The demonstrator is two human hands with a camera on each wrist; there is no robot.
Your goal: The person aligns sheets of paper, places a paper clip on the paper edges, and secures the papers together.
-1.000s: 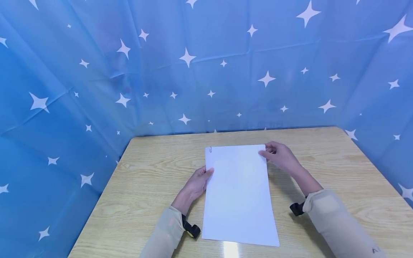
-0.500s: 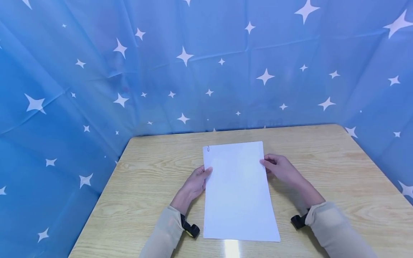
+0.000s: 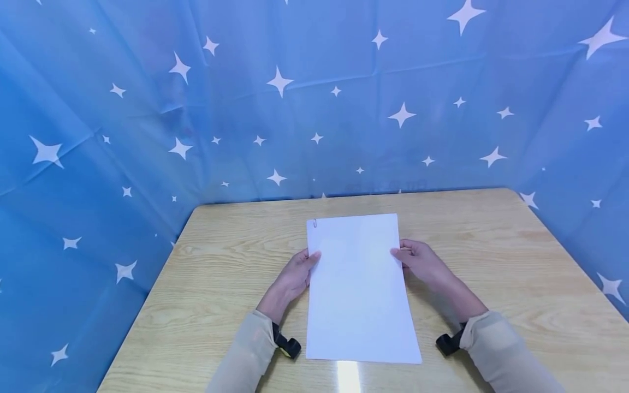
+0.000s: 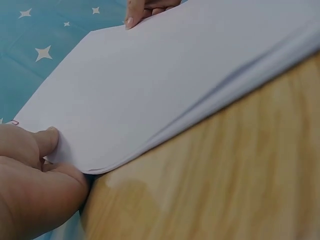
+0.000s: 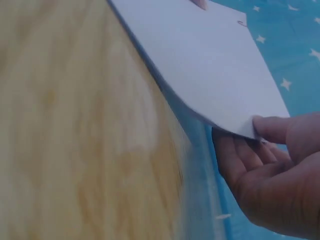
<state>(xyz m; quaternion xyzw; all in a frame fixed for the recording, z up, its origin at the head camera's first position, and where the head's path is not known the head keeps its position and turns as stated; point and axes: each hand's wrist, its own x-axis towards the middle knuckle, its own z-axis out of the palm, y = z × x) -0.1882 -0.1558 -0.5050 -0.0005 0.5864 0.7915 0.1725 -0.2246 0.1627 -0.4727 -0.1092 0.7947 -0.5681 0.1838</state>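
Observation:
A stack of white paper sheets [image 3: 361,300] is held between both hands, its far end raised off the table. A small paper clip [image 3: 315,223] sits at its far left corner; in the right wrist view the clip [image 5: 242,23] looks reddish. My left hand [image 3: 296,275] pinches the left edge, thumb on top and fingers underneath. On the opposite edge, my right hand [image 3: 426,266] holds the paper with its thumb above and curled fingers below. The left wrist view shows several sheet edges slightly parted along the side of the stack [image 4: 215,102].
A light wood table [image 3: 221,262] lies under the paper. Behind it and to the sides hangs a blue curtain [image 3: 236,109] with white stars. Black wrist cameras [image 3: 290,347] are strapped at both sleeves.
My right hand has slid from the far right corner down along the right edge. The left hand keeps its hold, and the far end of the paper appears slightly higher.

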